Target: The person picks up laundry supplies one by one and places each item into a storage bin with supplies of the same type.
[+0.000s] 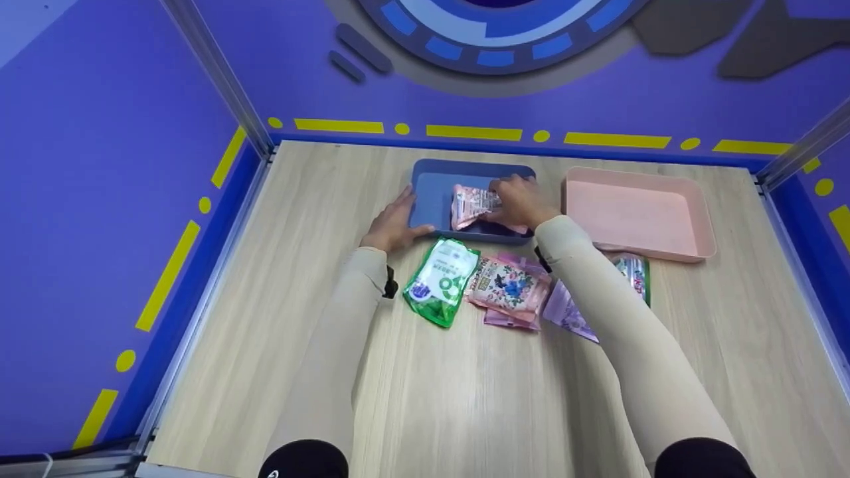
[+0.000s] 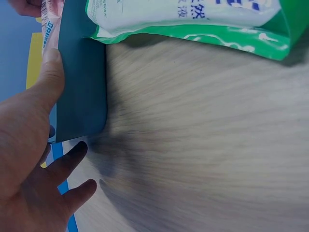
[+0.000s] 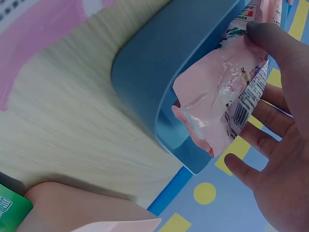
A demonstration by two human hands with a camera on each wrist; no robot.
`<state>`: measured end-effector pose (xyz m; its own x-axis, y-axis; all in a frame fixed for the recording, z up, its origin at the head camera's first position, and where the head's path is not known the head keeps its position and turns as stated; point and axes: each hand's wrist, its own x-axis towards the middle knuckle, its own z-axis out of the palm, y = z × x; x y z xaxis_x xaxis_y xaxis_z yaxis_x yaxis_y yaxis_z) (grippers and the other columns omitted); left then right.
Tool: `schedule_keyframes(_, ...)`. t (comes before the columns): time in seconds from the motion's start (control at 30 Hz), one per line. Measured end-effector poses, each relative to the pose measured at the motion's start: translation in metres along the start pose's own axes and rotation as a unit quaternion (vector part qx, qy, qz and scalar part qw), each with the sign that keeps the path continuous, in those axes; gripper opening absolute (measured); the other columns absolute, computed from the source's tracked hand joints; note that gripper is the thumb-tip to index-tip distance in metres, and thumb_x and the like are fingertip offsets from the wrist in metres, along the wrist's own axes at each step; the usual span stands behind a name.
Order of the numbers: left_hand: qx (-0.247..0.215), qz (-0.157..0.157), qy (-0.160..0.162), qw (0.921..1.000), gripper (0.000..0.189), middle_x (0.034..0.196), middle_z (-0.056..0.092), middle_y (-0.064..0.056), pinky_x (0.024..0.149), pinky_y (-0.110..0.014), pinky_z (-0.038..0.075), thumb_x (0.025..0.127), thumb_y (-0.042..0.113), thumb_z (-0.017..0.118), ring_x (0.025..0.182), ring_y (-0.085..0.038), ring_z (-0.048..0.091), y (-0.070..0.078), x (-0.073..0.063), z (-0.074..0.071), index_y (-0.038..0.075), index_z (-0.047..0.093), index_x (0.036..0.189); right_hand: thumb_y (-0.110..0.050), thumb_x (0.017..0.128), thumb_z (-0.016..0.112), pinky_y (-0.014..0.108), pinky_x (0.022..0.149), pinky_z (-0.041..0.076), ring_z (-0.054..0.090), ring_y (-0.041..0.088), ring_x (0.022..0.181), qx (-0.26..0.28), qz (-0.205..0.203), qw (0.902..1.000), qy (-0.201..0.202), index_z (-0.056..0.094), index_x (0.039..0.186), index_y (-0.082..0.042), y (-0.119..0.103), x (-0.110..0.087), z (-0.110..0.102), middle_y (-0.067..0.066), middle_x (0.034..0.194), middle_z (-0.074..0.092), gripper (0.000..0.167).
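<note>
Inside the blue tray point(image 1: 428, 199), a pink printed pouch point(image 1: 470, 204) stands tilted, its lower end within the walls. My right hand point(image 1: 521, 201) grips this pouch, thumb on one face and fingers behind; the right wrist view shows the pouch's crumpled pink end point(image 3: 207, 87) over the rim. At the tray's front left corner rests my left hand point(image 1: 392, 224), its thumb point(image 2: 50, 72) along the front rim and the other fingers spread by the left side. A green and white pouch point(image 1: 443, 279) lies just in front of the tray.
Right of the blue tray stands a pink tray point(image 1: 631, 212). In front lie a floral pink pouch point(image 1: 508, 289) on other pink packs, a purple pouch point(image 1: 568, 312) and a green-edged pouch point(image 1: 637, 275), partly under my right sleeve. Blue panels point(image 1: 119, 166) border the wooden table point(image 1: 458, 392).
</note>
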<state>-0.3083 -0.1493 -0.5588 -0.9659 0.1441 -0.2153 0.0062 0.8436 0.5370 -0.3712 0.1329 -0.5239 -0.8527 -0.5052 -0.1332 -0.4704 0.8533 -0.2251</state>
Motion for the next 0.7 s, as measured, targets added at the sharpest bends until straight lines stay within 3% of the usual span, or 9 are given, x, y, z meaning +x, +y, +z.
schedule_keyframes(0.37, 0.009, 0.014, -0.005, 0.9998, 0.091, 0.174, 0.005, 0.0, 0.125, -0.043, 0.023, 0.096, 0.05, 0.068, 0.156, -0.027, 0.018, -0.0002, 0.0007, -0.002, 0.009, 0.023, 0.164, -0.044, 0.089, 0.08, 0.059, 0.108, 0.042, 0.06, 0.04, 0.115, -0.016, -0.012, 0.9998, 0.002, 0.064, 0.134, -0.005, -0.0008, -0.0019, 0.0038, 0.017, 0.125, 0.069, 0.062)
schedule_keyframes(0.7, -0.006, -0.003, -0.004, 1.0, 0.092, 0.173, 0.004, 0.004, 0.126, -0.043, 0.021, 0.096, 0.051, 0.068, 0.157, -0.026, 0.016, 0.0003, -0.0012, -0.0001, 0.013, 0.021, 0.165, -0.044, 0.089, 0.079, 0.06, 0.111, 0.039, 0.061, 0.04, 0.118, -0.024, -0.002, 0.9997, -0.01, 0.065, 0.134, -0.005, -0.0015, -0.0011, 0.0059, 0.017, 0.126, 0.069, 0.061)
